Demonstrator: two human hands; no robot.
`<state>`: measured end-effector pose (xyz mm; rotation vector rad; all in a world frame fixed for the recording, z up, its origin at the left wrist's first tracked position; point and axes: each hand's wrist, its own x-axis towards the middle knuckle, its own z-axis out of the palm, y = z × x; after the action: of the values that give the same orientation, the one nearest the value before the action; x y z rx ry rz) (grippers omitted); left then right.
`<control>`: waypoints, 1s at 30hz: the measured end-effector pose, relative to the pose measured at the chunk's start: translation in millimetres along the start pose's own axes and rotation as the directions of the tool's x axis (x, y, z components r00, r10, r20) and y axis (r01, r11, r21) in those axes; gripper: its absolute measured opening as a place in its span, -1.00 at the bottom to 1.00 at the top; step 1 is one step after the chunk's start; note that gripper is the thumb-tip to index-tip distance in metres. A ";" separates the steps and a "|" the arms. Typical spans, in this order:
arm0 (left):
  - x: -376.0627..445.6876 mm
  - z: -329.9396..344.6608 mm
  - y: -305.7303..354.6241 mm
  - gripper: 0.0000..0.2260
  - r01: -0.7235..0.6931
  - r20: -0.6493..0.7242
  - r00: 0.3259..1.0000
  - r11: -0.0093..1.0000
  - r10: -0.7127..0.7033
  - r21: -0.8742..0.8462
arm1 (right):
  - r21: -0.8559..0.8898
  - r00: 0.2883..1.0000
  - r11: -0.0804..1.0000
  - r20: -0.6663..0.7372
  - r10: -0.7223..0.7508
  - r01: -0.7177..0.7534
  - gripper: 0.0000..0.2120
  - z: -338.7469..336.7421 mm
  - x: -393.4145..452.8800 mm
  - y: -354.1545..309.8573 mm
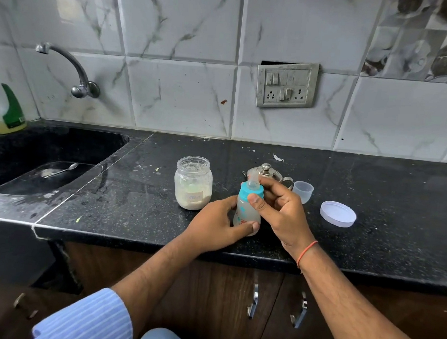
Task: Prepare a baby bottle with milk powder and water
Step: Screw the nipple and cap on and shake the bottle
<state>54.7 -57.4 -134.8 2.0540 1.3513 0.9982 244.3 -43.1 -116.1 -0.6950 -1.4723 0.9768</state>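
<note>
A small baby bottle (243,211) with a teal collar and a clear teat stands on the black counter (141,211), holding cloudy whitish liquid. My left hand (217,228) grips its lower body. My right hand (280,209) wraps the teal collar, thumb in front. An open glass jar of milk powder (193,186) stands just left of the bottle. Behind my right hand sits a small steel kettle (265,171), partly hidden. The bottle's clear cap (303,191) and the jar's white lid (338,213) lie to the right.
A black sink (16,154) at the left holds a spoon (61,170), with a wall tap (66,66) above it and a detergent bottle (7,111) in the corner. A switchboard (287,85) is on the tiled wall. Cabinet doors with metal handles (253,301) are below the counter.
</note>
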 end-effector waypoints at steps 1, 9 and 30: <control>-0.4 -0.1 -0.4 -0.57 -0.009 0.023 1.000 1.000 0.008 0.015 | -0.002 1.000 1.000 0.006 0.004 -0.004 -0.53 -1.2 -0.4 1.6; -5.2 9.1 13.4 -0.41 0.134 -0.140 0.983 0.984 -0.118 0.116 | -0.003 1.000 1.000 -0.009 0.028 -0.028 -0.52 4.9 -3.6 -0.2; -1.4 6.6 4.8 -0.39 0.115 -0.087 0.991 0.987 -0.105 0.114 | -0.064 0.997 0.996 -0.052 0.064 -0.068 -0.59 11.5 -8.0 -9.7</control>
<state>62.3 -60.6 -135.8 2.0181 1.5830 0.9834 235.3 -56.6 -111.2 -0.8143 -1.4506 0.9584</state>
